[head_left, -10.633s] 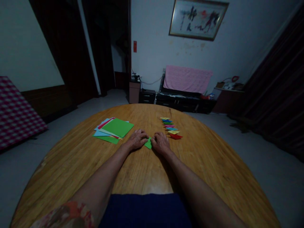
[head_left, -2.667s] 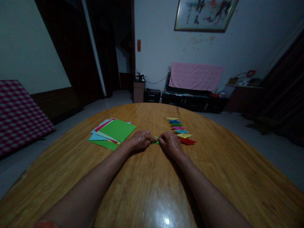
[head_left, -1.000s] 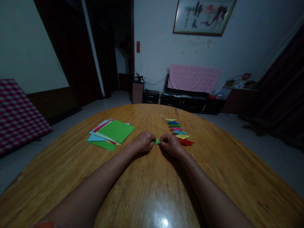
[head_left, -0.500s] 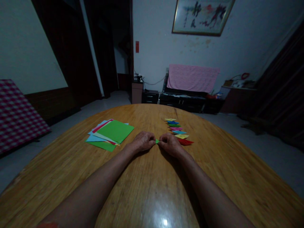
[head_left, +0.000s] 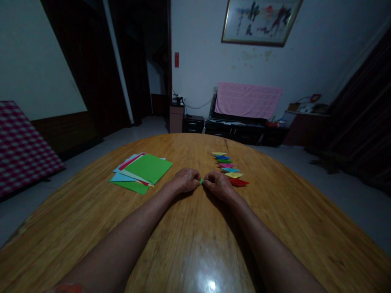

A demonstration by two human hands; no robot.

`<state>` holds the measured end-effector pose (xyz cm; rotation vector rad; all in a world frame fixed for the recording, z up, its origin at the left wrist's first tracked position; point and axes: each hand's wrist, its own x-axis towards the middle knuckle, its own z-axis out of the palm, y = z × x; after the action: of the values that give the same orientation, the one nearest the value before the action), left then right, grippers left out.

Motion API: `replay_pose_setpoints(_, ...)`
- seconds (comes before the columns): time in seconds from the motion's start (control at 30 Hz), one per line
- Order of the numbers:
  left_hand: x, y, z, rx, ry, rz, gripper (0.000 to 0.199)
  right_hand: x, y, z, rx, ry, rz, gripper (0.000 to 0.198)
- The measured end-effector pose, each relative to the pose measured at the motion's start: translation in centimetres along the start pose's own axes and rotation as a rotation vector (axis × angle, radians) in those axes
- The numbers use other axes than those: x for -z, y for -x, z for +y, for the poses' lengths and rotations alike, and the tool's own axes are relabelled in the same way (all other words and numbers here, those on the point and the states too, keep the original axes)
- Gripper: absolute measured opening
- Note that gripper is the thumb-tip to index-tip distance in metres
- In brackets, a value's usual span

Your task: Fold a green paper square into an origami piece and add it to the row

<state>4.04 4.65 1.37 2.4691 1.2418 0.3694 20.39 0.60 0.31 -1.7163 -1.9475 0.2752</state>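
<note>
Between my two hands is a small piece of folded green paper (head_left: pixel 201 182), mostly hidden by the fingers. My left hand (head_left: pixel 187 180) pinches its left end and my right hand (head_left: pixel 217 183) pinches its right end, both low over the table. Just right of my right hand lies a red folded paper boat (head_left: pixel 240 183). Behind it runs a column of several more folded paper boats, among them a yellow one (head_left: pixel 234 175), a light blue one (head_left: pixel 230 170) and a pink one (head_left: pixel 226 165).
On the left of the round wooden table (head_left: pixel 183 252) lies a loose stack of coloured paper sheets (head_left: pixel 149 167), green on top. Beyond the table stand a low black cabinet (head_left: pixel 235 129) and a screen under a pink cloth (head_left: pixel 248 99). A checked cloth (head_left: pixel 24 146) hangs at far left.
My hands have drawn slightly closer together, and less of the green paper shows between them. The sheets and the paper boats have stayed where they were.
</note>
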Motion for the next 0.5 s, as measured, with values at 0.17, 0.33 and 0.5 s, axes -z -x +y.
replay_pose_setpoints(0.17,-0.04,-0.28,0.16,0.037,-0.050,-0.004,0.027,-0.20,-0.22,-0.17,-0.049,0.025,0.000,0.014)
replay_pose_setpoints(0.33,-0.14,-0.51,-0.02,0.021,-0.066,-0.012,0.027,-0.29,-0.37,-0.19,-0.045,0.041,0.007,0.016)
replay_pose_setpoints(0.5,0.07,-0.32,0.26,0.044,-0.065,-0.019,0.027,-0.39,-0.40,-0.11,-0.047,0.037,-0.020,0.018)
